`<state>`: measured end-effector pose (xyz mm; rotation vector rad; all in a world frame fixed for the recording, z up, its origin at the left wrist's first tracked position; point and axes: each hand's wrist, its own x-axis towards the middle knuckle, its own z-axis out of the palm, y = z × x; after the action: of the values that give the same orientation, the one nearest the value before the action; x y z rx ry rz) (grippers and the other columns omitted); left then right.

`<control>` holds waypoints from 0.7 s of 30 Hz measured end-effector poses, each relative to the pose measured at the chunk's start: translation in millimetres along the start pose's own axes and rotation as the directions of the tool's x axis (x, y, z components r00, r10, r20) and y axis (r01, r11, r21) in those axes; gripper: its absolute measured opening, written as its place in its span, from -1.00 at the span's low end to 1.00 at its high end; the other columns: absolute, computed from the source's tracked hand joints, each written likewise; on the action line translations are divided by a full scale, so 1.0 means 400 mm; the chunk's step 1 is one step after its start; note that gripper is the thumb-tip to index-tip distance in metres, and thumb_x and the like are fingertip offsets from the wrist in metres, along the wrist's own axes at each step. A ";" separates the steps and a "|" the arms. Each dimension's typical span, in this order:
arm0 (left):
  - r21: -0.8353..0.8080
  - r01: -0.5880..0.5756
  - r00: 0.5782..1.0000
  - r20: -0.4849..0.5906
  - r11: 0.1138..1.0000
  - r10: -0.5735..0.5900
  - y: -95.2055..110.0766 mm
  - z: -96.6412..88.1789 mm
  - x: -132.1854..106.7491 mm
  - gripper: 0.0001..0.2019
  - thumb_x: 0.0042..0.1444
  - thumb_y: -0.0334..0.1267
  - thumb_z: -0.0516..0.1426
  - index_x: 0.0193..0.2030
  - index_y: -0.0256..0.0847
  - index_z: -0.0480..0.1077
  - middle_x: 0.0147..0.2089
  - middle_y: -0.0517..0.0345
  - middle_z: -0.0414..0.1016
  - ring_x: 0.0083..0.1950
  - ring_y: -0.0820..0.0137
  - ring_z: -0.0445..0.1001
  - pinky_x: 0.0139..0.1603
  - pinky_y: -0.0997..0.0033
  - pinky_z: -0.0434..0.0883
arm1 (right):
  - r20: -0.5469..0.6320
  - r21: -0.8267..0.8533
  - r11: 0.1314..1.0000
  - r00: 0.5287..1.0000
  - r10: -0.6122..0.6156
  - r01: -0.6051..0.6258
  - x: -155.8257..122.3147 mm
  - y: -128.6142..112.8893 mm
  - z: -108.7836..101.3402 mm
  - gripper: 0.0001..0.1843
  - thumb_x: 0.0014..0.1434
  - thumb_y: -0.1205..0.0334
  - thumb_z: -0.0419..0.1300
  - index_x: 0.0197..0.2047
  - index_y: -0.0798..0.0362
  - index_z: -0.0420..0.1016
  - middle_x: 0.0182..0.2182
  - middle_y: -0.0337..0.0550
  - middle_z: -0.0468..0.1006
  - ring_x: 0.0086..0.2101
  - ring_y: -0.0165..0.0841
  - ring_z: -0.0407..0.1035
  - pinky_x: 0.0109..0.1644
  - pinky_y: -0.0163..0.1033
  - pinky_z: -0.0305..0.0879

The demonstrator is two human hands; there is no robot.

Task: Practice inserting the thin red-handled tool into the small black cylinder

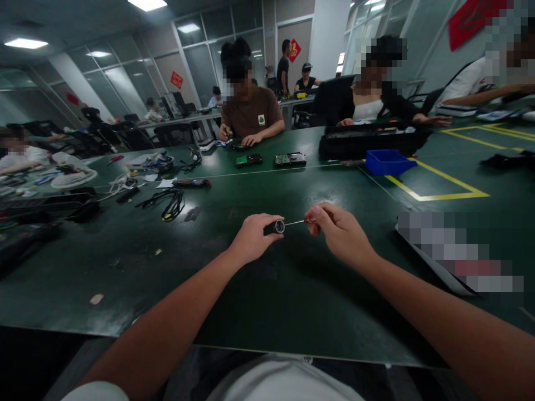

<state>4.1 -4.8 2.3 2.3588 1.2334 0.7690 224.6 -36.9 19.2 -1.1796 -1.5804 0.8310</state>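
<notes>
Above the green tabletop, my left hand (252,238) is closed round a small black cylindrical part (279,226), its round, silver-rimmed end turned toward me. Thumb and fingers grip it from below and above, so most of its body is hidden. My right hand (340,231) pinches the reddish handle of a thin screwdriver (295,223). The metal shaft points left, and its tip reaches the right side of the black part. Whether the tip sits in a screw is too small to tell.
A black cable coil (171,205) and a dark red-ended tool (191,182) lie left. Circuit-board assemblies (290,160) stand ahead, near a person in a brown shirt (253,114). A blue bin (387,161), a long black case (371,139) and a pale sheet (434,250) are right.
</notes>
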 end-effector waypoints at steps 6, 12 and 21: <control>-0.003 0.008 1.000 -0.023 1.000 -0.008 -0.003 -0.001 -0.001 -0.63 0.14 -0.28 0.29 0.11 -0.10 0.48 0.03 0.09 0.56 0.05 0.22 0.47 0.17 0.09 0.33 | 0.008 0.104 0.995 1.000 0.007 -0.008 0.001 0.006 -0.002 -0.80 0.30 0.05 0.10 -0.23 -0.02 0.44 -0.38 -0.19 0.51 -0.34 -0.29 0.43 -0.20 -0.14 0.34; -0.014 0.005 1.000 -0.017 1.000 -0.005 -0.003 -0.001 -0.001 -0.63 0.15 -0.28 0.28 0.12 -0.09 0.47 0.04 0.09 0.56 0.06 0.22 0.47 0.18 0.09 0.32 | -0.030 0.168 0.984 0.997 0.067 -0.061 0.001 0.016 0.001 -0.85 0.27 0.09 0.15 -0.20 -0.03 0.44 -0.38 -0.22 0.50 -0.34 -0.30 0.42 -0.18 -0.13 0.34; 0.058 -0.100 0.994 -0.025 0.993 0.102 0.004 -0.009 0.002 -0.62 0.21 -0.26 0.24 0.17 -0.06 0.42 0.14 0.10 0.52 0.19 0.23 0.41 0.28 0.04 0.22 | -0.005 0.634 0.735 0.950 0.313 -0.239 0.027 0.050 0.008 -0.70 0.13 -0.05 0.33 -0.35 0.03 0.52 -0.46 -0.21 0.49 -0.40 -0.36 0.41 -0.13 -0.12 0.46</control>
<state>3.3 -4.8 6.4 2.4805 1.1688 0.8113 226.6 -20.7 3.3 -0.9427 -0.9084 1.3402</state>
